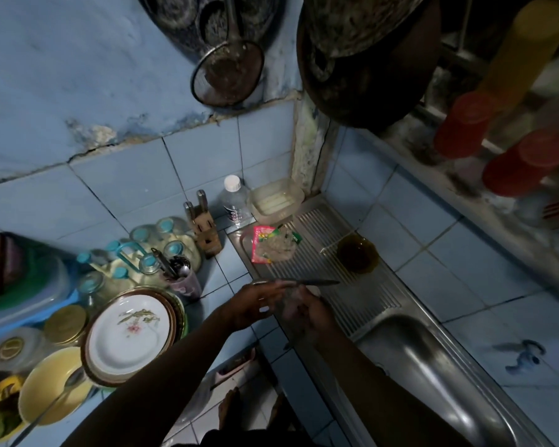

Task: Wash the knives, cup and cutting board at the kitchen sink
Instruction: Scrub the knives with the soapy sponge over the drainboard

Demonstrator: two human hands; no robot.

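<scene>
The left hand [255, 304] holds a knife [299, 281] level over the ribbed drainboard [352, 285], its fingers [276, 287] curled round the handle end so that the blade points away from the body and toward the far wall. The right hand [307, 309] lies just beside it, under the blade, and seems to hold something pale and soft, probably a sponge; the picture is too dim and blurred there to tell how those fingers are set. Keeping the knife flat and out over the drainboard probably lets drips fall on the steel instead of the tabletop [233, 272], and leaves the blade free for wiping.

The sink [433, 359] lies nearer than the drainboard, on its right. A dark cup [357, 253] stands on the drainboard beyond the knife, apart from it, probably awaiting its turn. A knife block [204, 225] stands left of the drainboard against the tiled wall. No cutting board can be made out.
</scene>
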